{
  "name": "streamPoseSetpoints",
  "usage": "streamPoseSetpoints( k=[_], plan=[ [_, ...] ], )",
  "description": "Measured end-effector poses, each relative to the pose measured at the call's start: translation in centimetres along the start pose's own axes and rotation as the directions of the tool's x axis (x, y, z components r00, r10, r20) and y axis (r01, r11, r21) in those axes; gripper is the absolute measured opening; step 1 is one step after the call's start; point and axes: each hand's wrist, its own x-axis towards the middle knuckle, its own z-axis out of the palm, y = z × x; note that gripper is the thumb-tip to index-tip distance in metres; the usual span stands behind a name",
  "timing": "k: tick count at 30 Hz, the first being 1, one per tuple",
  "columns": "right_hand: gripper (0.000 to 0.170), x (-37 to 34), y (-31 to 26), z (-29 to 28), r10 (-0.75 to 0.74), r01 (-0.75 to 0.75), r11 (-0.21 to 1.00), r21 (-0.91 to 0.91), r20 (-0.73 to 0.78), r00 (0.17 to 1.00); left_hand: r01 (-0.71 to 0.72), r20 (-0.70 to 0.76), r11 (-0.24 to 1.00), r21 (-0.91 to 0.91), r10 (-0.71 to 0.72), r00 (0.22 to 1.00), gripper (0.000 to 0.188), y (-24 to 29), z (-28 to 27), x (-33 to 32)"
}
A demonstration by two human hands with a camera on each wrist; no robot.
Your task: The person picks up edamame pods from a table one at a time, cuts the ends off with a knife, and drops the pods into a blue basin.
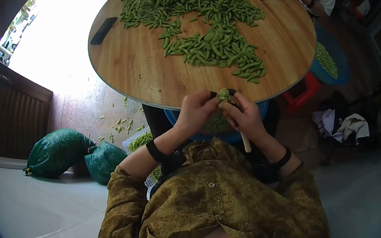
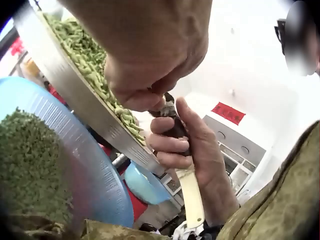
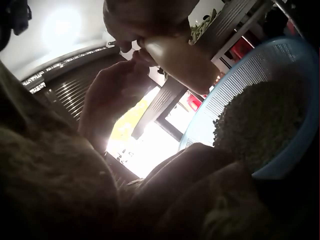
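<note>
Over the near edge of the round table, my two hands meet at a green pod (image 1: pixel 223 94). My left hand (image 1: pixel 196 112) pinches it between thumb and fingers. My right hand (image 1: pixel 246 117) has its fingers curled round a tool with a cream handle (image 2: pixel 192 197); a dark section (image 2: pixel 177 131) shows between the fingers, while the working end is hidden. The handle (image 3: pixel 182 65) sticks out below the right hand in the right wrist view. Below both hands sits a blue basket (image 2: pixel 100 165) holding a mass of small green beans (image 2: pixel 32 165).
Heaps of green pods (image 1: pixel 210 44) cover the far part of the wooden table (image 1: pixel 130 62), with a dark phone-like slab (image 1: pixel 103 30) at left. A blue basin (image 1: pixel 340 74) stands on a red stool (image 1: pixel 303 93) at right. Green sacks (image 1: pixel 59 153) and scattered pods (image 1: pixel 121 126) lie on the floor.
</note>
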Motion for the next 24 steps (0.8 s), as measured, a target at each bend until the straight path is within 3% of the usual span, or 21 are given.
streamPoseSetpoints(
  k=[1, 2, 3, 5, 8, 9, 15, 17, 19, 21, 22, 24],
  plan=[
    [0.021, 0.3, 0.2, 0.3, 0.001, -0.001, 1.000, 0.000, 0.001, 1.000, -0.057, -0.010, 0.992, 0.112, 0.058, 0.998, 0.020, -0.4, 0.1, 0.1],
    [0.025, 0.7, 0.7, 0.6, -0.249, 0.221, 0.950, -0.219, -0.109, 0.962, -0.110, -0.014, 0.968, 0.224, 0.116, 0.993, 0.019, -0.8, 0.2, 0.0],
    [0.029, 0.9, 1.0, 0.8, -0.497, 0.389, 0.807, -0.444, -0.157, 0.853, -0.107, -0.016, 0.969, 0.225, 0.114, 0.993, 0.019, -0.9, 0.3, -0.2],
    [0.031, 0.8, 0.8, 0.7, -0.496, 0.378, 0.787, -0.488, -0.135, 0.858, -0.215, -0.008, 0.927, 0.308, 0.229, 0.973, 0.017, -0.7, 0.5, -0.9],
    [0.033, 0.4, 0.7, 0.8, -0.533, 0.395, 0.698, -0.597, -0.066, 0.844, -0.261, 0.025, 0.913, 0.314, 0.267, 0.963, 0.017, -0.2, 0.7, -2.1],
    [0.033, 0.2, 0.7, 0.9, -0.566, 0.420, 0.628, -0.656, -0.015, 0.824, -0.262, 0.023, 0.913, 0.314, 0.268, 0.963, 0.017, 0.0, 0.7, -2.5],
    [0.029, -0.3, 2.0, 1.5, -0.497, 0.409, 0.557, -0.723, 0.104, 0.862, -0.174, 0.124, 0.871, 0.460, 0.131, 0.984, 0.016, 0.8, -0.7, -4.8],
    [0.029, -0.2, 2.6, 0.9, -0.503, 0.433, 0.514, -0.740, 0.149, 0.851, -0.162, 0.182, 0.756, 0.635, 0.058, 0.982, 0.013, 1.7, -2.4, -6.1],
    [0.029, -0.6, 3.1, 0.5, -0.502, 0.449, 0.482, -0.752, 0.183, 0.846, -0.289, 0.245, 0.533, 0.795, 0.154, 0.957, 0.009, 3.3, -4.8, -8.0],
    [0.030, -0.8, 3.5, 0.5, -0.583, 0.533, 0.383, -0.754, 0.250, 0.773, -0.152, 0.156, 0.190, 0.970, -0.004, 0.988, 0.009, 1.8, -8.5, -8.5],
    [0.030, -0.9, 3.5, 0.5, -0.588, 0.535, 0.385, -0.752, 0.247, 0.771, -0.153, 0.156, 0.184, 0.971, -0.005, 0.988, 0.009, 2.1, -9.1, -8.4],
    [0.030, -0.9, 3.6, 0.6, -0.601, 0.551, 0.368, -0.749, 0.261, 0.756, -0.166, 0.147, 0.082, 0.983, 0.200, 0.969, 0.011, 2.8, -9.9, -7.5]
  ],
)
